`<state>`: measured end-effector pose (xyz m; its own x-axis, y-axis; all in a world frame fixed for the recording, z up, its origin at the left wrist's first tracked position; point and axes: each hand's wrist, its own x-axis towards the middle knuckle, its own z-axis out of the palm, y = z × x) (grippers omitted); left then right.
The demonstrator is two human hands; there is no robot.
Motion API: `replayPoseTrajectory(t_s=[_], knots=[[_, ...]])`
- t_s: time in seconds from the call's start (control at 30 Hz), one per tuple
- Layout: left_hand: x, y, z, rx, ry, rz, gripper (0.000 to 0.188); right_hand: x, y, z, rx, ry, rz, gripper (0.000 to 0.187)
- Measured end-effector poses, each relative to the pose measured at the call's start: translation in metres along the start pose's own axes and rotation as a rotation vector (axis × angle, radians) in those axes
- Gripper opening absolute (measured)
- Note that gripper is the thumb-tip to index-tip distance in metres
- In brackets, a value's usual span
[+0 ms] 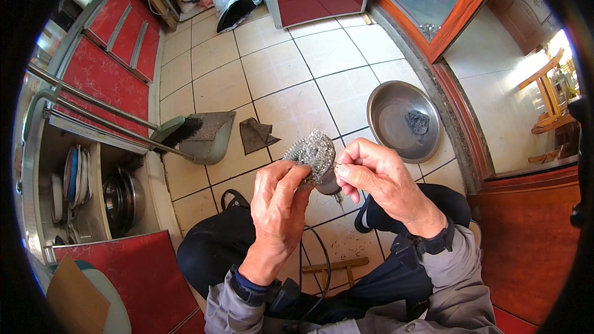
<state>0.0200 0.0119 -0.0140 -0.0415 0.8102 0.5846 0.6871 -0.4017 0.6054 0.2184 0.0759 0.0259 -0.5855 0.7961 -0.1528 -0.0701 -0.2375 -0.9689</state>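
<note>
A silvery mesh ball, like a steel wool scourer (311,153), is held up in front of me. My left hand (276,210) grips its lower left side between thumb and fingers. At its right edge my right hand (377,179) pinches thumb and forefinger together; a thin dark bit shows at the tips, too small to name. Just below the scourer a greyish rounded thing with a thin pointed tip (337,198) shows partly, the rest hidden by my hands. A dark cord (323,244) curves down between my legs.
A steel basin (378,102) with a dark scourer clump (417,122) stands right on the tiles. Left are a dark rag (257,135), a dustpan (213,142) and a broom (176,133). A small wooden stool (334,267) and scattered dark bits lie below my hands. Red cabinets line the left.
</note>
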Motion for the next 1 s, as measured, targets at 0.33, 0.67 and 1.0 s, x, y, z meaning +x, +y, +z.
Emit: replayPoseTrajectory(t_s=[0.33, 0.67, 1.0], knots=[[0.000, 0.001, 0.002, 0.014, -0.022, 0.018, 0.043, -0.002, 0.000, -0.005, 0.212, -0.014, 0.088, 0.017], [0.001, 0.000, 0.000, 0.037, -0.013, 0.003, 0.044, -0.001, 0.008, 0.004, 0.179, 0.072, 0.065, 0.015], [0.004, -0.002, -0.002, -0.225, -0.087, -0.113, 0.040, -0.006, -0.013, -0.003, 0.134, 0.099, 0.048, 0.013]])
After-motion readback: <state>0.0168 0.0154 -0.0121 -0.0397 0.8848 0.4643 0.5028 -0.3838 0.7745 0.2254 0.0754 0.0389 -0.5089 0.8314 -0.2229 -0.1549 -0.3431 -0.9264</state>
